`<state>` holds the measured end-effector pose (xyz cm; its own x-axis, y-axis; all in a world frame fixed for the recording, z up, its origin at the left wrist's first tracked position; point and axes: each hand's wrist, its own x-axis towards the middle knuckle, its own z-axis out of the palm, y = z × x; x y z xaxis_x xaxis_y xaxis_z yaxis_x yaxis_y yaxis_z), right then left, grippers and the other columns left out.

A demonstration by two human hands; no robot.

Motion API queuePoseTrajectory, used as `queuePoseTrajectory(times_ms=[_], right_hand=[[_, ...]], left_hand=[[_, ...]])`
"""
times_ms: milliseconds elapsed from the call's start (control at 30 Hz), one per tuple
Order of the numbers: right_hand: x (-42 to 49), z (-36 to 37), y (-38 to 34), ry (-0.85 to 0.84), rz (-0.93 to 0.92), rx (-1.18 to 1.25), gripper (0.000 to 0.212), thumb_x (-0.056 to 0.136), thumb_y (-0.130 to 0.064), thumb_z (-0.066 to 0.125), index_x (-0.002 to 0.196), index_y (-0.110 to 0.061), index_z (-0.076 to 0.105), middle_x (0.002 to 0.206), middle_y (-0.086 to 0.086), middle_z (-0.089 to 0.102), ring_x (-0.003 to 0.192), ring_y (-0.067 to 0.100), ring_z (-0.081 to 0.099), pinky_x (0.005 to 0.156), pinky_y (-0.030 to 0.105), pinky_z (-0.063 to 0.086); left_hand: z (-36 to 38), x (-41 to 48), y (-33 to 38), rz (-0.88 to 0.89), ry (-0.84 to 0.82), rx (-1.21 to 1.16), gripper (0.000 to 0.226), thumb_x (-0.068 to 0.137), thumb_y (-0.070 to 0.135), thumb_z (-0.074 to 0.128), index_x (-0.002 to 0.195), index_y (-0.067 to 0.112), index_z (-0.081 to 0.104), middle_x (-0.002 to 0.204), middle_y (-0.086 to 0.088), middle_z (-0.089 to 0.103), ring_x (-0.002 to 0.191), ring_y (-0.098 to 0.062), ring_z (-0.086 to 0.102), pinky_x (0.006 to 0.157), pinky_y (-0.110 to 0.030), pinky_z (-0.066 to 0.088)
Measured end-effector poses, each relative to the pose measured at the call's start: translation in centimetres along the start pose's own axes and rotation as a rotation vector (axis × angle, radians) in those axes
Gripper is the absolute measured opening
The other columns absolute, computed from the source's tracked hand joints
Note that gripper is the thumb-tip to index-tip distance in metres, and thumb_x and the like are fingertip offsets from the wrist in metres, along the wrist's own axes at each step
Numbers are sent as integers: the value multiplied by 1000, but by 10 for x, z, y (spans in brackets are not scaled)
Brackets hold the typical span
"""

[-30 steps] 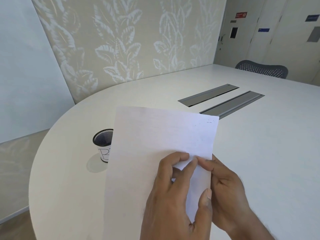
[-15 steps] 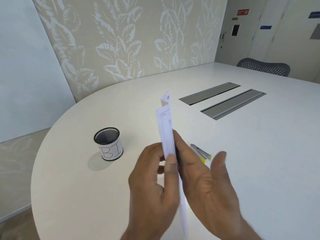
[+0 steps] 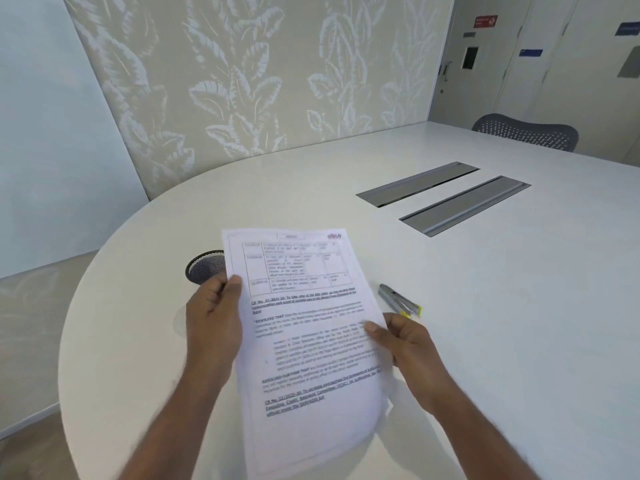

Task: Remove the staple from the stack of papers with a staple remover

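A stack of printed papers (image 3: pixel 308 341) is held above the white table, printed side up towards me. My left hand (image 3: pixel 214 323) grips its left edge, thumb on top. My right hand (image 3: pixel 405 344) pinches the right edge with the thumb on the page. A grey staple remover with a yellow tip (image 3: pixel 400 301) lies on the table just beyond my right hand, untouched. I cannot make out the staple on the blurred page.
A black mesh pen cup (image 3: pixel 204 266) stands behind the paper's left edge, partly hidden. Two grey cable hatches (image 3: pixel 464 204) are set into the white table (image 3: pixel 519 306) further back. A grey chair (image 3: pixel 526 135) stands at the far side.
The stack was flipped from blank back side, through edge-on, to printed side facing me. My hands moved apart to its left and right edges. The staple remover came into view.
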<state>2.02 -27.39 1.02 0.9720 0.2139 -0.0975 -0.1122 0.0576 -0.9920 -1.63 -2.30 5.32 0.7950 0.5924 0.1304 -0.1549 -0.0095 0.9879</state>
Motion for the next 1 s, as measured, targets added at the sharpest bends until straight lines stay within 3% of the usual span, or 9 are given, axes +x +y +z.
queuePoseTrajectory(times_ms=[233, 300, 433, 600, 667, 733, 800, 900, 1000], right_hand=[[-3, -12, 26, 91, 63, -356, 7, 90, -13, 68, 90, -13, 76, 83, 5, 79, 82, 27, 75, 80, 40, 58], [-2, -15, 32, 138, 74, -501, 6, 87, -23, 72, 86, -17, 73, 73, 7, 73, 69, 27, 68, 72, 36, 55], [-6, -14, 35, 193, 36, -689, 6, 87, -25, 72, 91, -21, 69, 58, -10, 58, 48, 0, 54, 49, 15, 41], [-13, -7, 33, 215, 5, -1012, 31, 88, -46, 65, 112, -27, 62, 70, -13, 60, 70, 10, 63, 61, 25, 45], [-12, -6, 34, 220, 11, -1077, 38, 88, -50, 62, 118, -28, 60, 80, -12, 65, 80, 13, 66, 68, 28, 50], [-12, -6, 35, 231, -10, -1094, 41, 88, -51, 61, 122, -27, 59, 88, -10, 67, 86, 14, 67, 73, 28, 52], [-14, -5, 39, 233, -42, -1128, 43, 89, -51, 59, 124, -27, 58, 101, -9, 64, 92, 14, 65, 75, 28, 52], [-16, -4, 53, 237, -191, -1183, 36, 91, -45, 59, 121, -26, 63, 108, -6, 56, 99, 16, 60, 74, 29, 50], [-14, -9, 66, 233, -342, -1181, 23, 88, -36, 65, 109, -29, 73, 99, -6, 54, 92, 19, 56, 79, 34, 44]], left_hand=[[-16, 15, -70, -201, -79, 405, 31, 73, 47, 61, 67, 17, 66, 73, -5, 63, 71, -20, 53, 72, -36, 45], [-15, 9, -70, -182, -97, 484, 26, 79, 40, 67, 69, 16, 67, 71, -5, 70, 67, -22, 56, 70, -38, 49], [-11, 6, -70, -146, -91, 631, 18, 90, 16, 71, 73, 12, 69, 75, -12, 72, 74, -34, 61, 77, -39, 52], [-5, 4, -70, -91, -142, 751, 40, 89, 10, 72, 67, 30, 45, 69, 9, 56, 71, -20, 54, 64, -20, 39], [-4, 0, -70, -30, -191, 812, 12, 90, 13, 72, 83, 20, 66, 84, 5, 66, 80, -17, 62, 71, -20, 44], [-5, -3, -81, 0, -278, 912, 44, 94, 28, 68, 132, 6, 62, 136, -10, 62, 127, -27, 56, 107, -35, 44], [-10, -12, -92, 62, -370, 1016, 69, 98, 48, 55, 154, 10, 41, 166, -8, 31, 153, -24, 27, 125, -39, 22], [-12, -24, -104, 180, -484, 1170, 86, 91, 73, 21, 160, 22, 28, 171, 0, 14, 158, -19, 11, 128, -37, 10], [-11, -25, -104, 212, -496, 1242, 96, 83, 76, 7, 161, 23, 22, 172, 1, 11, 159, -19, 8, 128, -37, 8]])
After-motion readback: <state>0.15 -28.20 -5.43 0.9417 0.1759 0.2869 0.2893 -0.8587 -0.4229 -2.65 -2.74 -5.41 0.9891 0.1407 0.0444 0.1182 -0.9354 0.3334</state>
